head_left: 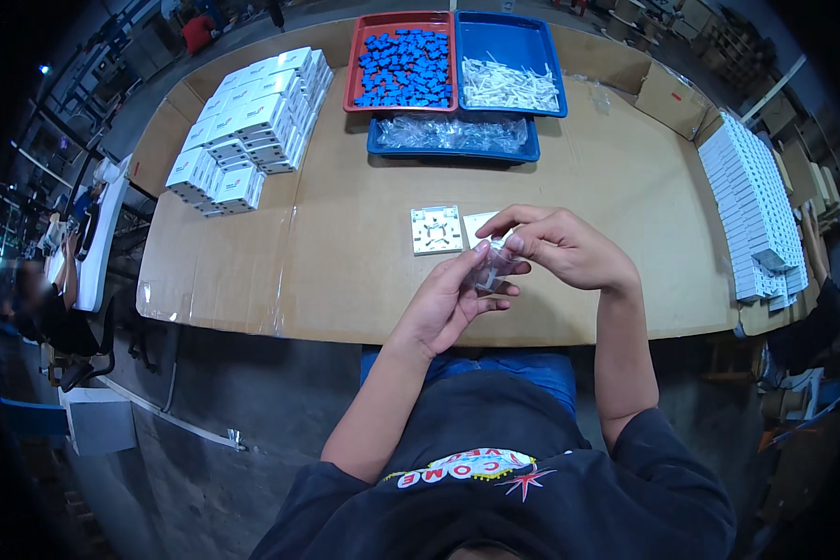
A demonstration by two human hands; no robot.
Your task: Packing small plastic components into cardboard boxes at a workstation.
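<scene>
Over the near part of the cardboard-covered table, my left hand (448,297) holds a small clear plastic bag (487,273) with small parts inside that I cannot make out. The fingertips of my right hand (562,245) pinch the bag's upper end. Just beyond my hands lies a square white plastic plate (436,230) with a moulded frame in its middle. Beside it a second white piece (478,222) is partly hidden behind my right hand.
A red tray (348,89) of blue parts and a blue tray (560,93) of white pieces stand at the back. Before them sits a blue tray (448,157) of clear bags. Stacked white boxes (243,121) stand left; white stacks (751,205) line the right edge.
</scene>
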